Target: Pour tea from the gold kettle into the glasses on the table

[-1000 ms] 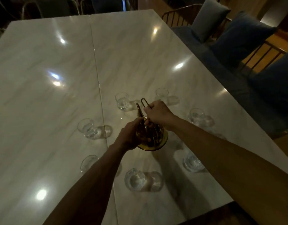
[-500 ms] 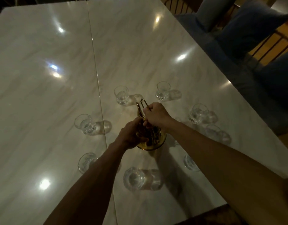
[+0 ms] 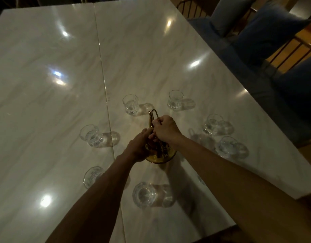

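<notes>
Head-camera view, looking down across a pale marble-patterned surface in dim light: a person's two bare forearms reach in from the bottom edge and meet over a gold kettle that stands near the middle of a loose ring of glasses. The right hand is closed around the kettle's thin looped handle, its grip pressed together on the metal, while the left hand is wrapped against the kettle's left side, fingers curled onto the body. The kettle's round base sits on the surface, upright as far as can be told. Clear glasses stand apart around it: one at far centre, one at far right, two close together on the right, one on the left, one at near left partly hidden by the left forearm, and one nearest the camera between the two arms. Whether any glass holds liquid cannot be told. A straight seam runs the length of the surface just left of the kettle, and several ceiling lights glare off the polish. Blue cushions rest on metal-framed seating along the right side.
</notes>
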Tool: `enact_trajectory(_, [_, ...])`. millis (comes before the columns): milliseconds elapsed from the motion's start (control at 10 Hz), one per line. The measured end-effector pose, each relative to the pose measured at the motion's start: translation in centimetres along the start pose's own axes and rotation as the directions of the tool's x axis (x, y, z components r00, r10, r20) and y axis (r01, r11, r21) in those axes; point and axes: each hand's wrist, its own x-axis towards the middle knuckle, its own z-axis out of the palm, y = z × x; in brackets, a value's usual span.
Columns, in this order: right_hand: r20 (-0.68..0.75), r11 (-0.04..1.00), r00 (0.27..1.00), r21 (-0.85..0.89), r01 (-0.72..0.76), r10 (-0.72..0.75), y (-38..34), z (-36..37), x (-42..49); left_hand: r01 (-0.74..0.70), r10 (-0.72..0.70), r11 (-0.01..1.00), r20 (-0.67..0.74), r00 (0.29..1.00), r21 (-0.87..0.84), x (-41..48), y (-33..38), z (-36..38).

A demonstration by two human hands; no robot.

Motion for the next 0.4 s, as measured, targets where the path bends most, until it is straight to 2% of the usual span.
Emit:
enact_trajectory(100, [-0.037, 1.000, 0.999, -0.028, -0.004, 0.003, 0.0, 0.3, -0.3, 0.012, -0.012, 1.000, -0.004, 1.000, 0.012, -0.5, 0.9, -0.3])
enact_trajectory(400, [-0.075, 0.898, 0.989, -0.433, 0.081, -0.125, -2.3, -1.3, -2.3, 0.080, -0.070, 0.987, -0.076, 0.995, 0.136, -2.6, 3.9, -4.7])
